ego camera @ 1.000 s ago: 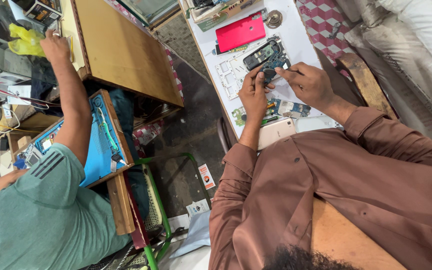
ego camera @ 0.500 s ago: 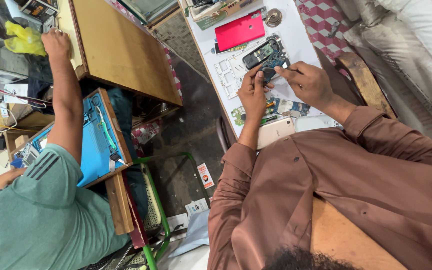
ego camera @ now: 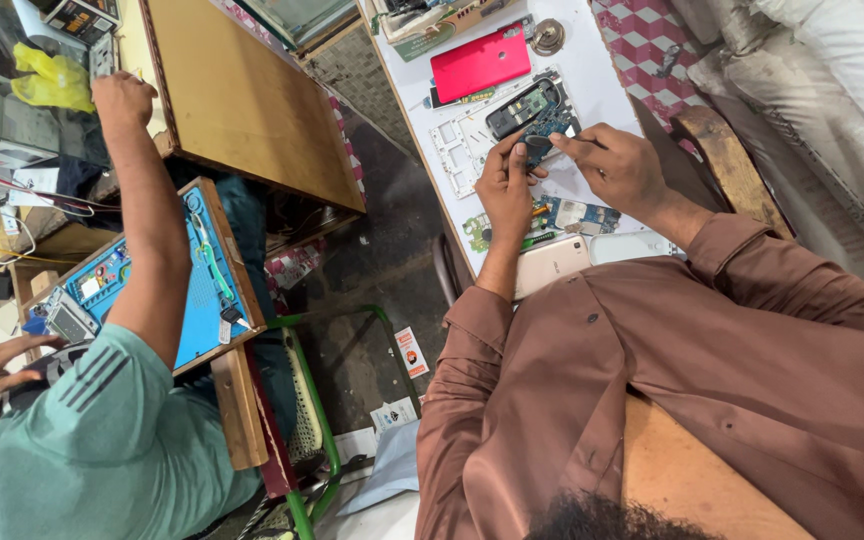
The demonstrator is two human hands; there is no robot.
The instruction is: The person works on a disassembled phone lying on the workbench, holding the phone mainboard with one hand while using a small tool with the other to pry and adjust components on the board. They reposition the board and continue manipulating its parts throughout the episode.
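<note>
My left hand [ego camera: 505,187] pinches a small blue circuit board [ego camera: 550,133] just above the white table [ego camera: 592,70]. My right hand [ego camera: 620,170] holds a thin tool whose tip meets the same board. Right behind the board lies an opened dark phone [ego camera: 522,106]. A white phone frame [ego camera: 455,150] rests to the left of my fingers. Beyond them lies a red phone back cover [ego camera: 480,62]. Green circuit boards [ego camera: 562,215] sit under my wrists, with a gold phone [ego camera: 552,266] and a white cover [ego camera: 632,246] near the table's edge.
A co-worker in a teal shirt [ego camera: 102,440] sits at the left, one arm [ego camera: 147,220] stretched up to a wooden tabletop [ego camera: 252,110]. A blue work mat [ego camera: 207,280] with tools lies beside that arm. A green metal stool frame [ego camera: 322,400] stands between us.
My hands stay at the blue board with only small finger shifts. The co-worker's raised arm has moved slightly.
</note>
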